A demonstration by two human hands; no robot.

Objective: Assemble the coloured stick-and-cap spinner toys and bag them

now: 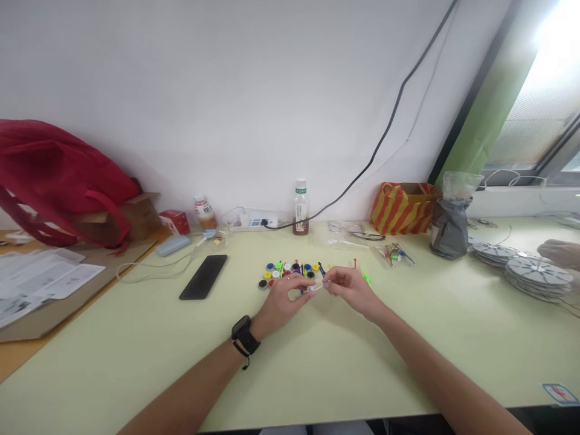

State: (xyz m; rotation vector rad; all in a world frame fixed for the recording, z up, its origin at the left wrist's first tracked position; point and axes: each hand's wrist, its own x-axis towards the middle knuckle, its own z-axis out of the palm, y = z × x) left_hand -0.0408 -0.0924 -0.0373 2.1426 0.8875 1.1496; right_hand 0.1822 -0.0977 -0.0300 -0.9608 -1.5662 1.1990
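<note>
My left hand (284, 300) is closed in a pinch, thumb against fingers, on one end of a small thin white plastic piece (318, 287). At the piece's other end, the fingers of my right hand (351, 289) pinch it too. Its exact kind is too small to tell. Just behind my hands lie several small round discs, among them a yellow disc (316, 266) and a black disc (263, 283), mixed with thin coloured sticks. A red arrow-shaped stick (355, 263) and a bright green piece (367, 278) show beyond my right hand, which partly hides the group.
To the left are a black phone (203, 277), a cable and a red backpack (58, 175). A drink bottle (301, 208) and power strip (256, 220) stand by the wall. Rightward are a bag of coloured sticks (394, 255), a striped bag (394, 211) and stacked grey discs (538, 278).
</note>
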